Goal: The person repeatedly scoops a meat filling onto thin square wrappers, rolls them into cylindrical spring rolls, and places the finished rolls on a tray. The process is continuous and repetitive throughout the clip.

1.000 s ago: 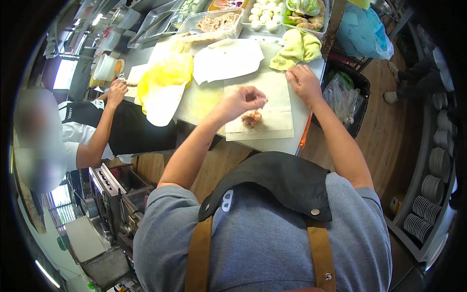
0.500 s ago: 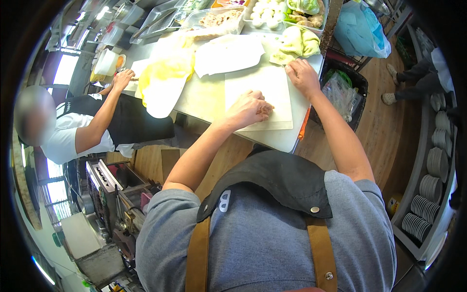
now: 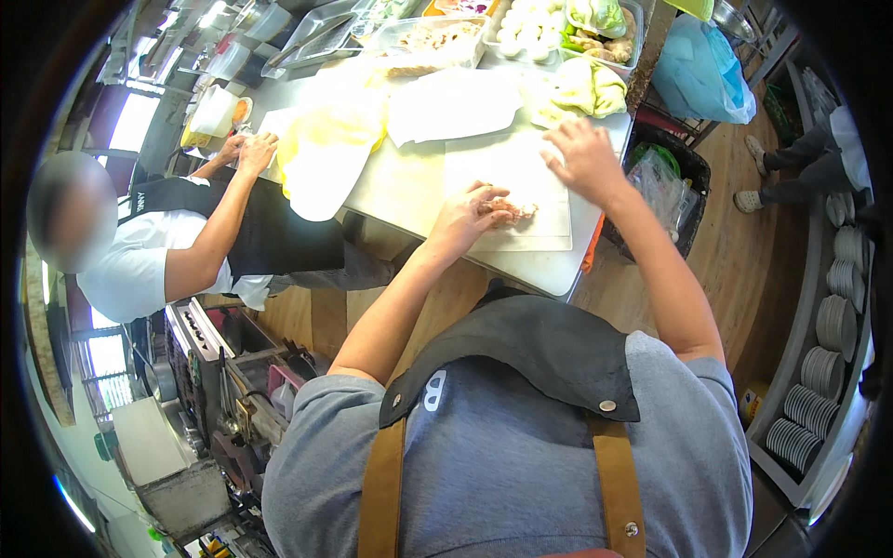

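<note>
My left hand (image 3: 462,221) is curled at a clump of brown shredded filling (image 3: 508,212), its fingers on the filling's left end. The clump lies on a thin, pale square sheet (image 3: 549,232), possibly a wrapper, near the front edge of the table. Above the sheet's right side, my right hand (image 3: 586,160) is lifted with its fingers apart, holding nothing. Just beyond it is a crumpled yellow-green cloth (image 3: 593,88). A white sheet (image 3: 456,104) lies past my left hand, beside a yellow-and-white cloth or bag (image 3: 326,149).
At the table's far side are a clear tub of shredded filling (image 3: 433,42), white balls (image 3: 528,30) and a vegetable bin (image 3: 609,42). A co-worker (image 3: 177,232) works at left. A black crate (image 3: 684,177) holding plastic bags stands right of the table; plate racks (image 3: 819,372) line the right.
My right hand has come up off the table beside the cloth, its fingers spreading. My left fingers have opened slightly around the filling, so more of the clump shows.
</note>
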`<state>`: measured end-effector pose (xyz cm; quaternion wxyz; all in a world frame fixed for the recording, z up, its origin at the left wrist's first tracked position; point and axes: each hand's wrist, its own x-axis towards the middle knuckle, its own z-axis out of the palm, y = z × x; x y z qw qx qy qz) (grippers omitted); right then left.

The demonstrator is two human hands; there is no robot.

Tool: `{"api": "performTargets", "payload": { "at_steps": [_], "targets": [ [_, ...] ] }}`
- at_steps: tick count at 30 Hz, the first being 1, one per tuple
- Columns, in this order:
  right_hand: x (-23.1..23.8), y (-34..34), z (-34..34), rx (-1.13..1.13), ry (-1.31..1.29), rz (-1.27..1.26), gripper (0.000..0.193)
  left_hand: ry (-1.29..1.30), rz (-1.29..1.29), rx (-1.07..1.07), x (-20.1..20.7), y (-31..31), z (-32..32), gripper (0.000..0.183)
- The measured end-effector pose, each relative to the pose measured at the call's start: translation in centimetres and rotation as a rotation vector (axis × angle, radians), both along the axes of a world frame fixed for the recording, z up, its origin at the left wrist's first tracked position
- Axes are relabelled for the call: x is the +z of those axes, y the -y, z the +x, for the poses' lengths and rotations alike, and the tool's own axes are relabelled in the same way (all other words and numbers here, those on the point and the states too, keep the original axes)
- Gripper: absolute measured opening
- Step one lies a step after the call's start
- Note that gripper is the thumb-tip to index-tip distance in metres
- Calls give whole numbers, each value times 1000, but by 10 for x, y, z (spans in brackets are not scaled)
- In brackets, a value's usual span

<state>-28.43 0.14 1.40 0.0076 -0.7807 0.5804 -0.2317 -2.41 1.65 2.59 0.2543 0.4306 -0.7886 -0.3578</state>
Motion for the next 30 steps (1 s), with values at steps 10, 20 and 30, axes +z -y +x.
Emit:
{"api": "performTargets", "payload": {
  "at_steps": [10,20,30],
  "targets": [
    [-36,-42,69,199,-42,28,29,178,-318,-26,-25,5,27,15],
    [-34,-46,71,193,-60,31,29,141,-347,-134,-23,3,45,27],
    [-33,-48,74,178,-103,79,27,116,-250,-50,-26,8,53,18]
  ]
}}
